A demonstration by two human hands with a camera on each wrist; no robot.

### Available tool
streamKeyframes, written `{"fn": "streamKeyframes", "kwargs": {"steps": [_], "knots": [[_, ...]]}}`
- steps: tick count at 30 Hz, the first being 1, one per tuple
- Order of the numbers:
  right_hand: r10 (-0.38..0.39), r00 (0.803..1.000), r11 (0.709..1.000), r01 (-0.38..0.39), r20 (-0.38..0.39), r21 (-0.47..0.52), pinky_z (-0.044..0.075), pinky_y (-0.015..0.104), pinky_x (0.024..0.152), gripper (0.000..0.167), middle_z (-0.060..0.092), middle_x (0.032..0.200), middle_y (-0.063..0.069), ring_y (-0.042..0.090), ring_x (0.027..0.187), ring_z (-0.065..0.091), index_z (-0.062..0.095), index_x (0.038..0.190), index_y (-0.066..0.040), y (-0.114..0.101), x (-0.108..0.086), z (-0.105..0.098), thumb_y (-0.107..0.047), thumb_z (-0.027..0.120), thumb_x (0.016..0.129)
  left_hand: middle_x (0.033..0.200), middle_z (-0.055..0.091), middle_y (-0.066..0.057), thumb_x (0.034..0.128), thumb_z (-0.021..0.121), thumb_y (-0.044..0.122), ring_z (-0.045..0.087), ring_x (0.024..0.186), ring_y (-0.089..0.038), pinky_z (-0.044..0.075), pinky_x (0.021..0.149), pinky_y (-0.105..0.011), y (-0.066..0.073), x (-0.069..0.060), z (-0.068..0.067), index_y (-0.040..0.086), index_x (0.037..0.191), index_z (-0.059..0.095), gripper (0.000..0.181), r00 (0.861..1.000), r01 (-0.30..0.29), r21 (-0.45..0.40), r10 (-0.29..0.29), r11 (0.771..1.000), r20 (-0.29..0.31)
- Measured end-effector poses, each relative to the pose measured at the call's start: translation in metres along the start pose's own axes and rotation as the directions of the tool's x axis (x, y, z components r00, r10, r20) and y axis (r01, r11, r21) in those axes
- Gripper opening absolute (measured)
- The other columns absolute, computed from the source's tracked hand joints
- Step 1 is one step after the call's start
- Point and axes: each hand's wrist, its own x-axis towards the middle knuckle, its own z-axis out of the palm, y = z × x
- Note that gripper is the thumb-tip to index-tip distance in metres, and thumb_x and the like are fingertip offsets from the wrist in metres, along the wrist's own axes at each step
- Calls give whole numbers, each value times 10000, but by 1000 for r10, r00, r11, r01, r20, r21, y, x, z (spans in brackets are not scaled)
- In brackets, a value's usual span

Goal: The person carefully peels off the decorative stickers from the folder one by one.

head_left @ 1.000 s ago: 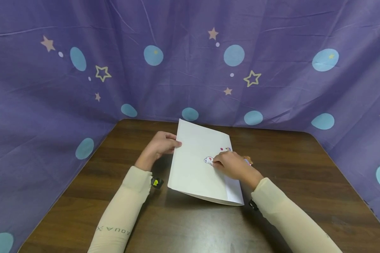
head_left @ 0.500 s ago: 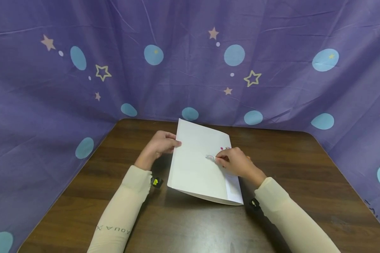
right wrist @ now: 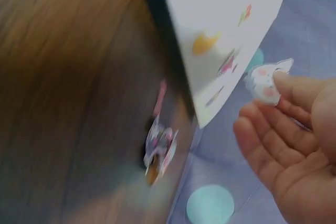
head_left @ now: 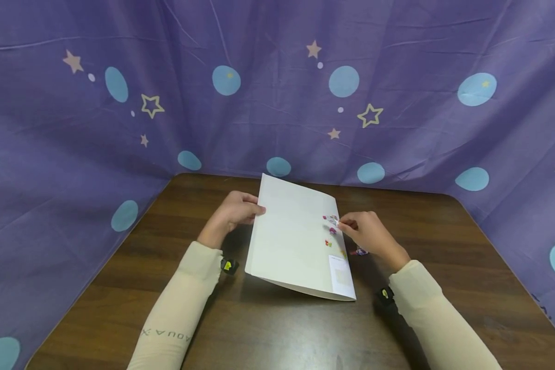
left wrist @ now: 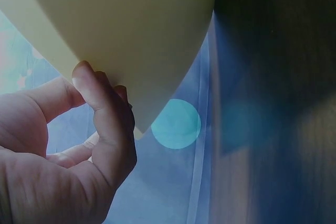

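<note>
A white folder or folded card sheet [head_left: 287, 231] stands tilted over the table, its lower edge bowed. My left hand [head_left: 233, 210] pinches its left edge between thumb and fingers; the left wrist view shows the fingers from behind the sheet [left wrist: 131, 35]. Off the sheet's right edge, my right hand [head_left: 370, 234] pinches a white cartoon-face sticker [right wrist: 262, 82] with pointed ears and pink cheeks. Small coloured stickers dot the sheet's right side, among them a purple one [head_left: 332, 231], a red one [head_left: 328, 243] and a yellow one [right wrist: 203, 43].
On the brown wooden table [head_left: 277, 339], right of the sheet, lies a small pile of colourful cut-outs [right wrist: 159, 145]. A white label [head_left: 341, 275] sits at the sheet's lower right. Behind the table hangs a purple curtain [head_left: 277, 92] with stars and dots.
My right hand has peeled the white sticker off the sheet's middle and carried it right, uncovering the small stickers. The left hand and sheet have stayed nearly still.
</note>
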Motion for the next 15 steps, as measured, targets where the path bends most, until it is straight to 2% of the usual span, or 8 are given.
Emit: {"fn": "streamKeyframes", "kwargs": {"steps": [4, 7, 12, 15], "knots": [[55, 998, 992, -52, 21, -115, 539, 375, 653, 80, 709, 817, 29, 165, 707, 604, 768, 965, -18, 10, -4, -4, -84, 727, 947, 1110, 640, -177, 898, 753, 59, 639, 893, -200, 598, 746, -314, 0, 0, -1, -104, 1311, 562, 484, 1000, 3, 12, -3, 1000, -5], [122, 991, 975, -108, 59, -193, 507, 372, 620, 68, 671, 776, 19, 174, 673, 565, 755, 936, -33, 14, -7, -6, -73, 702, 950, 1115, 639, -178, 897, 753, 61, 636, 898, -202, 603, 812, -375, 0, -1, -1, -102, 1311, 564, 484, 1000, 3, 15, -3, 1000, -7], [205, 970, 954, -168, 130, -249, 496, 367, 578, 68, 649, 756, 40, 193, 643, 563, 741, 908, -18, 19, -9, -9, -66, 695, 926, 1111, 639, -180, 895, 753, 55, 634, 885, -198, 582, 903, -460, 0, -2, 0, -103, 1307, 571, 478, 1000, 1, 7, -1, 1000, -4], [234, 960, 942, -184, 155, -280, 496, 377, 574, 66, 644, 755, 53, 206, 639, 563, 736, 891, -12, 20, -9, -9, -66, 703, 907, 1098, 641, -176, 895, 754, 52, 634, 869, -192, 598, 846, -408, 0, -2, 0, -104, 1298, 577, 466, 1000, 0, 4, 0, 1000, -3]]}}
